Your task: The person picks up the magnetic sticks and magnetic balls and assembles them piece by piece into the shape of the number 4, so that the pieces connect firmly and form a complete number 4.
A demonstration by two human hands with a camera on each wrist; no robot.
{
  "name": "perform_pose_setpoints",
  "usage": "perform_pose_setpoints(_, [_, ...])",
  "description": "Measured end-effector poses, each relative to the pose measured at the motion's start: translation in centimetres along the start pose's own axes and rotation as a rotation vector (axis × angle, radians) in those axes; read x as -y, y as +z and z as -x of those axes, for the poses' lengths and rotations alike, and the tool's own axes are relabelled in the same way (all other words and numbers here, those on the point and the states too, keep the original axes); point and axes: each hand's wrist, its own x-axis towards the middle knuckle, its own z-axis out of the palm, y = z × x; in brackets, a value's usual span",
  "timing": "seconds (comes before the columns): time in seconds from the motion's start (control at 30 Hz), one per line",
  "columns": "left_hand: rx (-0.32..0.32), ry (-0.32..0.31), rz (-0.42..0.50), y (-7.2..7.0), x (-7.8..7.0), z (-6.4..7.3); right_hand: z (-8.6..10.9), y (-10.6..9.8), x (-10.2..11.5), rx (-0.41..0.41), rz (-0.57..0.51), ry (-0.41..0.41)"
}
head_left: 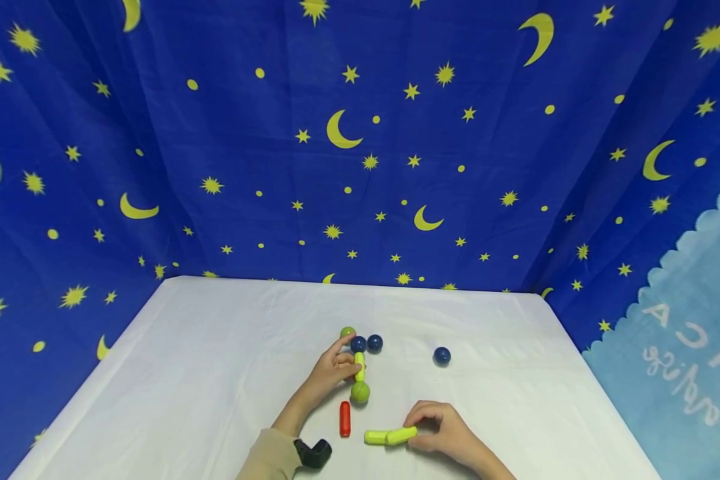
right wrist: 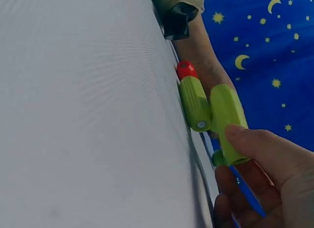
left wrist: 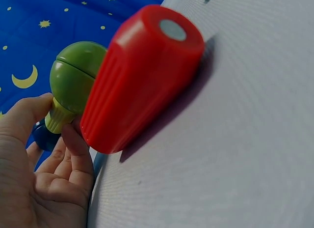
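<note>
My left hand (head_left: 330, 370) pinches a yellow-green magnetic rod (head_left: 360, 367) between thumb and fingers. A green ball (head_left: 361, 393) sits on the rod's near end and a blue ball (head_left: 358, 344) at its far end. In the right wrist view, my right hand (right wrist: 265, 174) pinches a second yellow-green rod (right wrist: 228, 117) between thumb and fingers. Another yellow-green rod (head_left: 376, 437) lies on the table, its end at the held one in the head view; whether they touch I cannot tell. Between the hands lies a red rod (left wrist: 142, 80) with a round metal disc in its end.
A blue ball (head_left: 375, 343) lies just right of the left hand's fingertips. Farther right is another blue ball (head_left: 442, 356). One green ball (head_left: 347, 331) shows behind the left fingertips. A white cloth (head_left: 216, 373) covers the table, with a blue star-patterned curtain (head_left: 360, 87) behind.
</note>
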Motion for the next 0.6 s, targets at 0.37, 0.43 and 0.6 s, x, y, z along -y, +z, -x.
perform_pose_setpoints(0.37, [0.002,-0.002,0.001,0.0,0.0,0.0,-1.2,-0.6,0.2,-0.149,-0.048,0.061])
perform_pose_setpoints(0.43, [0.002,-0.004,-0.005,0.0,-0.1,0.0,-1.5,-0.6,0.1,-0.159,-0.048,0.063])
perform_pose_setpoints(0.6, [0.013,0.009,-0.014,0.0,0.0,0.0,-2.2,-0.6,0.0,-0.172,-0.041,0.054])
